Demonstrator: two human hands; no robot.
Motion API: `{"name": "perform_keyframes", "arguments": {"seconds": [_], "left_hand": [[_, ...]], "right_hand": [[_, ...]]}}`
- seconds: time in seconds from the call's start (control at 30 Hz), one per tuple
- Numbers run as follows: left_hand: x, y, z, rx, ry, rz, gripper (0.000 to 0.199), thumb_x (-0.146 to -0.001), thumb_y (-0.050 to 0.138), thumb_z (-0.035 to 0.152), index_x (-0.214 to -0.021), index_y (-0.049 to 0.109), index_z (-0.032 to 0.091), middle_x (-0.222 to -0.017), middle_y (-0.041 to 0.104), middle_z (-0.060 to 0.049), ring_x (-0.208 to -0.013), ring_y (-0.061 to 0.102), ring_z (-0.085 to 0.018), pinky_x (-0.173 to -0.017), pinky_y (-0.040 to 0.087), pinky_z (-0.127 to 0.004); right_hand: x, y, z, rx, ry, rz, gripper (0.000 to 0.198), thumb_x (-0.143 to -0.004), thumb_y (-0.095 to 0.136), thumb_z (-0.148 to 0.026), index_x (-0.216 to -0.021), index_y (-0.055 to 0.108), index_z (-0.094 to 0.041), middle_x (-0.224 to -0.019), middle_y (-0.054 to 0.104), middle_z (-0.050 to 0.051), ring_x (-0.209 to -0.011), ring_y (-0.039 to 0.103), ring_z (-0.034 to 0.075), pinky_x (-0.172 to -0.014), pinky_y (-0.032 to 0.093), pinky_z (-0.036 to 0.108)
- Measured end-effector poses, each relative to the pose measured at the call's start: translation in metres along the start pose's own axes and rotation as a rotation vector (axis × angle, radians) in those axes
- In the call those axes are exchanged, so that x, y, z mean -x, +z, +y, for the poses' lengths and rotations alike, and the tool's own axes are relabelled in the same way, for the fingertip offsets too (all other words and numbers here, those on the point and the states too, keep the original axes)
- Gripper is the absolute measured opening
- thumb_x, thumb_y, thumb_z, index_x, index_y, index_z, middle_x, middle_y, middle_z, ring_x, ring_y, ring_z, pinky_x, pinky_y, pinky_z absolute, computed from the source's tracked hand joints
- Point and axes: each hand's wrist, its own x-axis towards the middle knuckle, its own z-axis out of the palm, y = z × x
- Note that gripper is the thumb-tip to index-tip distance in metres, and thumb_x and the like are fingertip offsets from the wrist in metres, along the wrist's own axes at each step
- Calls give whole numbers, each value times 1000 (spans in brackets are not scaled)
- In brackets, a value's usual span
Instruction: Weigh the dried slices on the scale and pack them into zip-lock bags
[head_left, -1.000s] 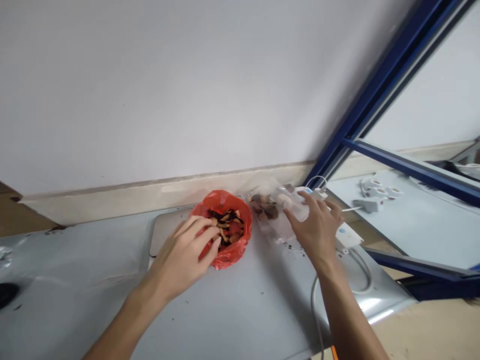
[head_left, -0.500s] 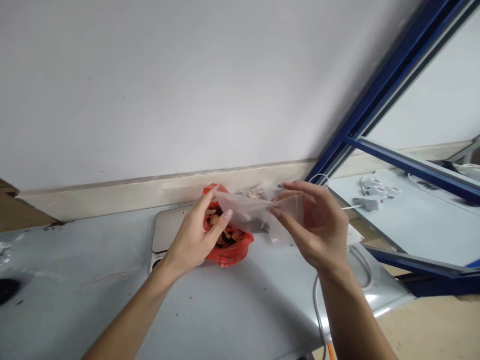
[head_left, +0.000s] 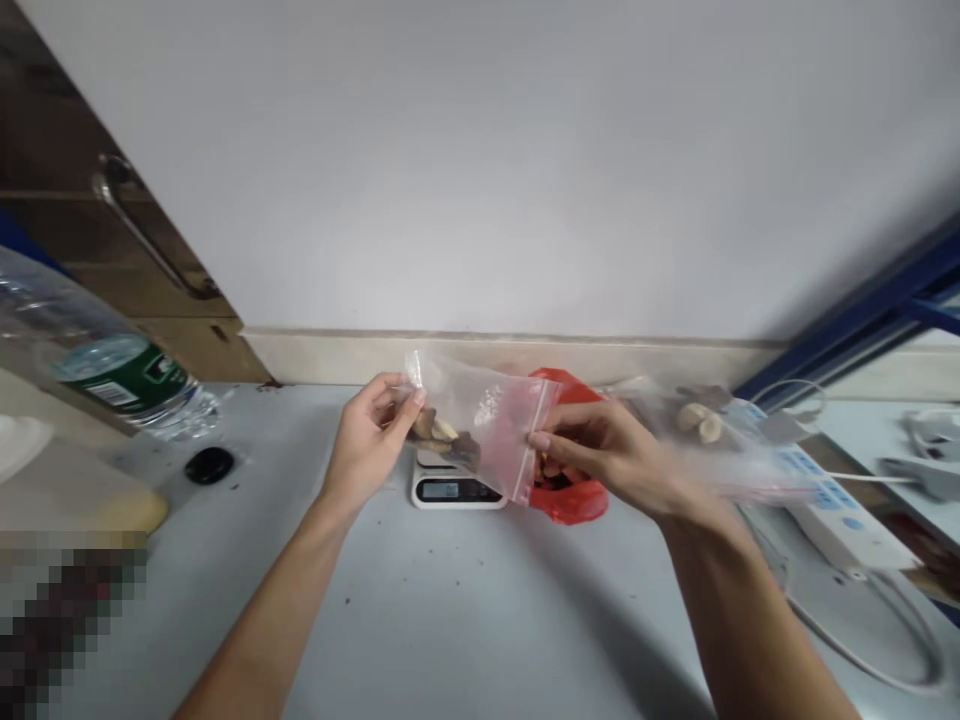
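A clear zip-lock bag (head_left: 491, 410) with brown and cream dried pieces at its left end is stretched between my hands. My left hand (head_left: 373, 430) is closed on the bag's left end. At the zip edge on the right, my right hand (head_left: 600, 445) pinches the bag between thumb and fingers. Below the bag stands a small white digital scale (head_left: 459, 492), its display lit but unreadable and its top mostly covered. Behind my right hand lies a red plastic bag (head_left: 574, 508) with dark dried pieces in it.
Another clear bag with pale pieces (head_left: 701, 425) lies right, beside a white power strip (head_left: 855, 530) with cables. On the left are a tilted water bottle (head_left: 124, 370), a black cap (head_left: 209, 465) and a pale container (head_left: 67, 480). A wall (head_left: 480, 200) rises behind.
The view has swung left, bringing the bottle and container in. The zip-lock bag is now held out flat and lengthwise, with my right hand at its zip edge.
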Motion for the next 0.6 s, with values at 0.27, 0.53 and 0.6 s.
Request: {"name": "perform_keyframes", "arguments": {"seconds": [0.27, 0.53, 0.6], "left_hand": [[20, -16, 3, -192, 167, -203, 21, -87, 65, 40, -90, 72, 21, -86, 74, -4, -78, 66, -17, -73, 54, -29], [21, -18, 8, -112, 11, -440, 19, -85, 64, 32, -77, 76, 19, -73, 74, -1, -70, 65, -17, -68, 53, -27], [19, -19, 6, -119, 10, -442, 20, -84, 65, 31, -75, 77, 19, -72, 74, -2, -69, 66, -18, -66, 54, -28]], "right_hand": [[-47, 44, -7, 107, 9, -65, 41, -78, 76, -56, -64, 67, -19, -60, 61, 0, -58, 53, 14, -58, 43, 29], [-52, 55, -4, 54, 66, -62, 42, -70, 83, -56, -63, 67, -18, -56, 53, -4, -53, 42, 10, -53, 37, 27], [-52, 56, -5, 51, 74, -69, 43, -70, 84, -57, -62, 67, -18, -56, 53, -4, -53, 42, 10, -53, 37, 27]]}}
